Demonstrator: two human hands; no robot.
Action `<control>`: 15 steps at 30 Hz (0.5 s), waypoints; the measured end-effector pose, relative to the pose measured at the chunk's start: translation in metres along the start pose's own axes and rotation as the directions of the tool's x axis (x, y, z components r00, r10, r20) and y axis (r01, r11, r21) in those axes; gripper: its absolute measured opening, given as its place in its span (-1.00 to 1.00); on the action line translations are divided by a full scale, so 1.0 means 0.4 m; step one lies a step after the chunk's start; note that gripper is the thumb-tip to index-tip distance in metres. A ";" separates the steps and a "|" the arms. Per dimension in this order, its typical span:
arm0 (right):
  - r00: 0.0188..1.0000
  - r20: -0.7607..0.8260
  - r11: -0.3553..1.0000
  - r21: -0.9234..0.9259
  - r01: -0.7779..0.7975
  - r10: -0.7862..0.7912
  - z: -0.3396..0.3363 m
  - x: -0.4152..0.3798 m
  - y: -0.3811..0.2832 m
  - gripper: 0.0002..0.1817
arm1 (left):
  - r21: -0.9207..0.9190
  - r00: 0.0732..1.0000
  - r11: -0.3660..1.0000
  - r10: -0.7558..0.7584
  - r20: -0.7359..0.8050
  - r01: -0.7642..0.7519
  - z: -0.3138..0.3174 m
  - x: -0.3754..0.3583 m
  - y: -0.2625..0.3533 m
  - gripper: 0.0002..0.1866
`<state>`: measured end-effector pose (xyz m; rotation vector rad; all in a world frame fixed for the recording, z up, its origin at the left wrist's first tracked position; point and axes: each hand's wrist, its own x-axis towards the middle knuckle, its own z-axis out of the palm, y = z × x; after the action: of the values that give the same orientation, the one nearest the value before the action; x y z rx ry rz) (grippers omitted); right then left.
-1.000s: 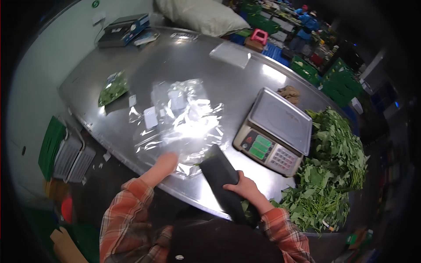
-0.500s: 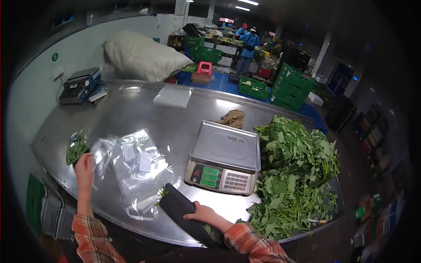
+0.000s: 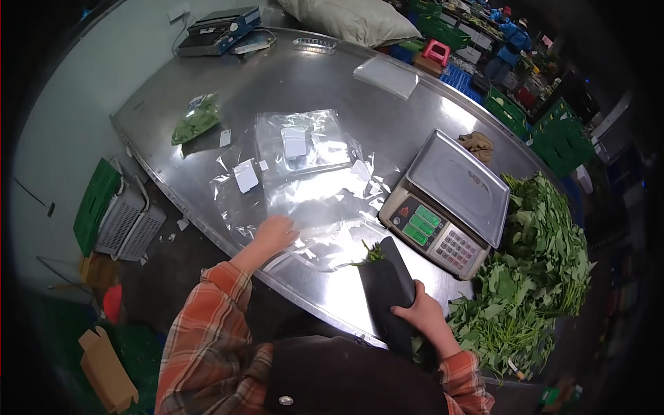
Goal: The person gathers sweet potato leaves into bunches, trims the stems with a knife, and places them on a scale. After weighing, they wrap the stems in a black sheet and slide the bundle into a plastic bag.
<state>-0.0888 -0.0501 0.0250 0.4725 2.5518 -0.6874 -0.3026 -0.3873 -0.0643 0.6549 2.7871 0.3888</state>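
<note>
My right hand (image 3: 420, 312) grips a black sheet (image 3: 389, 294) rolled around a bunch of leafy greens. Cut stems (image 3: 373, 253) stick out of its upper end, and a few leaves show at the bottom. At the near edge of the metal table, my left hand (image 3: 277, 234) has its fingers drawn together on a clear plastic bag (image 3: 315, 242). More clear bags (image 3: 325, 149) with white labels (image 3: 245, 176) lie just beyond it. A filled bag of greens (image 3: 196, 119) rests on the table at the far left.
A digital scale (image 3: 460, 187) with lit green displays stands right of the bags, a brown cloth (image 3: 477, 146) behind it. A large heap of leafy greens (image 3: 532, 270) covers the right end. Another device (image 3: 220, 31) sits at the back left; grey baskets (image 3: 131, 218) stand below the table.
My left hand has left the filled bag of greens and come right and nearer, to the clear bags. My right hand still holds the black roll. The view has turned and tipped down.
</note>
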 end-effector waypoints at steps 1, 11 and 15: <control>0.999 0.022 0.999 -0.006 -0.040 0.040 -0.014 -0.006 -0.028 -0.14 | 0.008 0.998 0.999 0.043 -0.050 -0.043 -0.006 -0.010 0.027 -0.69; 0.999 -0.015 0.999 -0.009 -0.044 0.044 0.006 0.019 -0.039 -0.13 | 0.110 0.987 0.992 0.073 -0.142 -0.058 0.081 -0.001 0.051 -0.87; 0.999 0.029 0.988 0.153 -0.019 0.015 0.013 0.032 0.016 -0.04 | 0.010 0.997 0.997 0.073 -0.007 -0.073 0.093 0.050 -0.057 -0.78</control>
<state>-0.0951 -0.0452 0.0119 0.5310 2.4774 -0.8822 -0.3177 -0.3904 -0.1099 0.7614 2.7799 0.3926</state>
